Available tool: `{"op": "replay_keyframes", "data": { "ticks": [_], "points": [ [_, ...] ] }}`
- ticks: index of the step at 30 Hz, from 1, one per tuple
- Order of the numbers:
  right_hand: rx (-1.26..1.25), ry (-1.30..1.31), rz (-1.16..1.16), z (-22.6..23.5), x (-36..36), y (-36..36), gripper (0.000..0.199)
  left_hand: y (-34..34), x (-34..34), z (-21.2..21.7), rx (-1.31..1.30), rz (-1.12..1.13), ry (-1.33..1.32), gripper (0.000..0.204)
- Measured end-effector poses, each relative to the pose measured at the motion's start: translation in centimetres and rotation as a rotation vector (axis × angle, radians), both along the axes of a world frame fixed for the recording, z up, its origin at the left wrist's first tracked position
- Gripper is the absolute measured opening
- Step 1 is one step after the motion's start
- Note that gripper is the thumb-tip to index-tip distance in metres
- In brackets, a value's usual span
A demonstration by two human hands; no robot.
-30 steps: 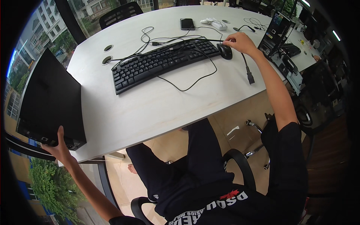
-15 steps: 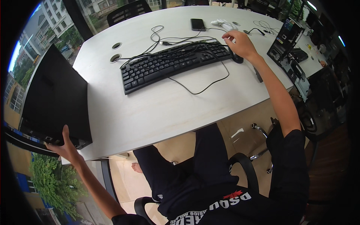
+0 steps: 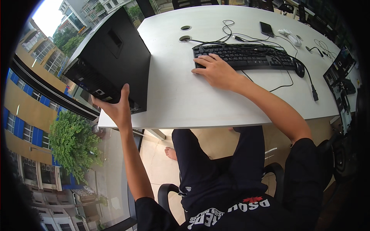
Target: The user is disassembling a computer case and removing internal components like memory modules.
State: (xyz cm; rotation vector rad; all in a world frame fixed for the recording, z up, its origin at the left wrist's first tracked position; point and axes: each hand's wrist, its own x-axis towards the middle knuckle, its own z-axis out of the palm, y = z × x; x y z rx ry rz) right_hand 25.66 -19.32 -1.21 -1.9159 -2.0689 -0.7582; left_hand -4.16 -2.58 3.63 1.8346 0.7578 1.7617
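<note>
At the left end of the desk stands a black computer tower (image 3: 133, 57), its back panel with ports facing me. My left hand (image 3: 117, 107) grips its near edge, thumb up along the side and the other fingers partly hidden behind the panel. A black keyboard (image 3: 254, 61) lies across the desk with dark cables strewn over it. My right hand (image 3: 217, 72) rests over the keyboard's left end, fingers spread, with fingertips on or just above the keys. Beside the keyboard's right end sits a black mouse (image 3: 299, 69), and a cable plug (image 3: 315, 95) lies nearer to me.
Toward the back are a phone (image 3: 266, 29) and a white cable bundle (image 3: 290, 37). Two cable holes (image 3: 185, 38) sit near the tower. Another computer case with its insides exposed (image 3: 341, 84) stands at the right. A window lies beyond the tower.
The view has turned left. My right hand has moved from beside the mouse to the keyboard's left end. A cable with a plug now lies in front of the mouse. My left hand stays on the tower.
</note>
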Motion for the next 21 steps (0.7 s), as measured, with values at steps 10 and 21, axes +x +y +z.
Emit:
{"op": "replay_keyframes", "data": {
  "ticks": [10, 21],
  "points": [
    [-0.072, 0.129, -0.129, -0.1, 3.8, 0.1, 0.027, 0.3, 0.4, -0.5, -0.023, -0.029, -0.057, 0.096],
    [0.044, 1.181, -0.075, 0.3, -3.6, 14.9, 0.059, 0.4, 0.5, 0.0, -0.048, -0.036, -0.111, 0.102]
  ]
}}
